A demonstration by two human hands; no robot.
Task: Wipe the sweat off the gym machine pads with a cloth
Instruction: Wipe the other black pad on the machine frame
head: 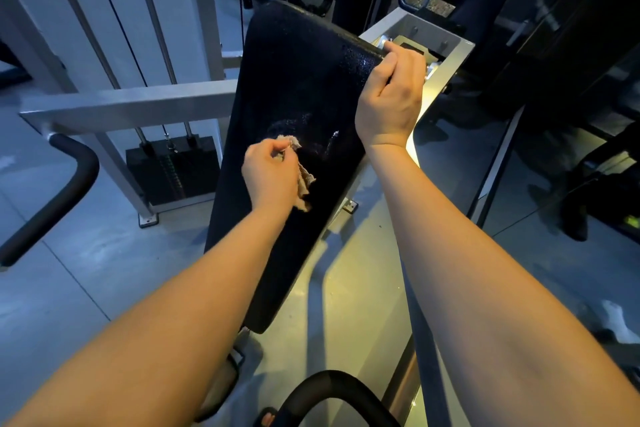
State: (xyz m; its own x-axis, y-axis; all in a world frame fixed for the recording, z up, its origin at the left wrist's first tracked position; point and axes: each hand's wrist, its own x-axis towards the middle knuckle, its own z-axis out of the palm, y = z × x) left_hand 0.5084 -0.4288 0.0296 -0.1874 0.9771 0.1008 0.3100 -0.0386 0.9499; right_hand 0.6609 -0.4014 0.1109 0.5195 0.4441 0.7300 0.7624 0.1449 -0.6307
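Note:
A long black pad [294,80] of a gym machine slopes away from me, with wet droplets shining near its middle and upper right. My left hand [268,175] grips a crumpled beige cloth [304,177] and holds it against the pad's middle. My right hand [393,97] grips the pad's upper right edge, fingers curled over the rim next to the grey metal bracket [446,55].
A grey steel frame [128,104] with a black weight stack [173,170] stands to the left. A black curved handle [52,191] juts in at the far left, another [332,392] at the bottom. Dark machines fill the right and back. Grey floor lies below.

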